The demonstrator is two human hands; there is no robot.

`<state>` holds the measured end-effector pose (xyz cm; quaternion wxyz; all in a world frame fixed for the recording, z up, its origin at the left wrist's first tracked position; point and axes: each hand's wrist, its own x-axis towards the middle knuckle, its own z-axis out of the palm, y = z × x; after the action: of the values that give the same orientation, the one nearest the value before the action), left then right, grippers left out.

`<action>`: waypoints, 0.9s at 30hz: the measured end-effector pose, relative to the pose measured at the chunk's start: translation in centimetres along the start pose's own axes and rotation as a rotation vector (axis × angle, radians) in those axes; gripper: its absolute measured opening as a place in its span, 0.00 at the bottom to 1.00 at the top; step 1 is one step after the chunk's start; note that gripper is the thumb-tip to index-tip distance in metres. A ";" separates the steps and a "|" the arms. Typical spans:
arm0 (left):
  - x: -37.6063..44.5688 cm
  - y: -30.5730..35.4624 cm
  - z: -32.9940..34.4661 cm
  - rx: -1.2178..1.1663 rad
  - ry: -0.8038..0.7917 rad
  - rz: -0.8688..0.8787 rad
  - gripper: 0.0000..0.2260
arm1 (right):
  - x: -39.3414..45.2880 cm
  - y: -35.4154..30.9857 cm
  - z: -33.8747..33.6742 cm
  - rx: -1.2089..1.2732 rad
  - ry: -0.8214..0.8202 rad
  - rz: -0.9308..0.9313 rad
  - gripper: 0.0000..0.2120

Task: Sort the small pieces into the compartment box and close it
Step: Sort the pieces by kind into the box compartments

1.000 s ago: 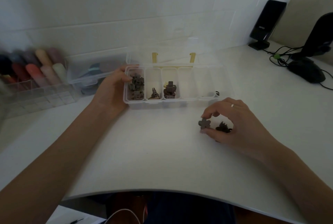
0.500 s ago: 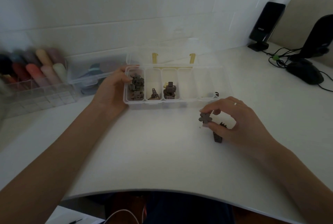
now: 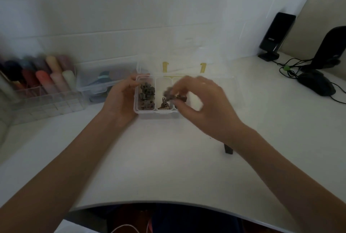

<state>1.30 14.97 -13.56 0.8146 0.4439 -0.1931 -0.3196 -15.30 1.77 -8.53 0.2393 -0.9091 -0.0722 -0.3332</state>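
Note:
A clear compartment box [image 3: 149,111] lies open on the white desk, its lid [image 3: 183,64] with two yellow latches tilted back. The leftmost compartment holds several grey pieces [image 3: 147,94]; the one beside it holds a few brown pieces [image 3: 164,105]. My left hand [image 3: 119,99] grips the box's left end. Blurred with motion, my right hand [image 3: 198,101] hovers over the box's middle and pinches a small grey piece [image 3: 167,93] above the second compartment. It hides the compartments further right. One dark piece [image 3: 228,149] lies on the desk by my right wrist.
At the left stand a clear rack of coloured sticks [image 3: 37,79] and a second clear lidded box [image 3: 101,81]. At the right are a black speaker [image 3: 275,36], a black mouse [image 3: 316,82] and cables [image 3: 288,69]. The desk's curved front edge [image 3: 168,201] is near me.
My right hand lifted the grey piece off the desk and carried it left and away to above the box. The left hand stayed on the box's left end.

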 end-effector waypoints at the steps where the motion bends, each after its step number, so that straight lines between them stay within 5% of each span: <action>1: 0.1 0.1 -0.1 0.000 -0.003 0.000 0.13 | 1.1 -0.4 1.1 -0.025 -0.019 -0.014 0.05; 6: 0.0 0.2 -0.3 -0.002 -0.046 -0.024 0.13 | 2.8 0.3 5.6 -0.190 -0.121 -0.086 0.06; 17: -0.1 -0.1 0.0 -0.012 -0.014 -0.019 0.12 | 1.6 1.7 4.3 -0.216 -0.177 -0.093 0.15; 23: 0.1 -0.3 0.0 -0.001 0.052 -0.023 0.12 | -1.5 3.1 -1.8 -0.168 0.116 0.005 0.10; 27: 0.2 -0.3 0.0 0.025 0.024 -0.033 0.15 | -6.2 4.8 -5.5 -0.193 -0.038 0.194 0.10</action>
<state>1.32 14.68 -13.84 0.8059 0.4609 -0.1799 -0.3251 -21.76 -4.88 -10.70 0.1806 -0.9367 0.0440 -0.2966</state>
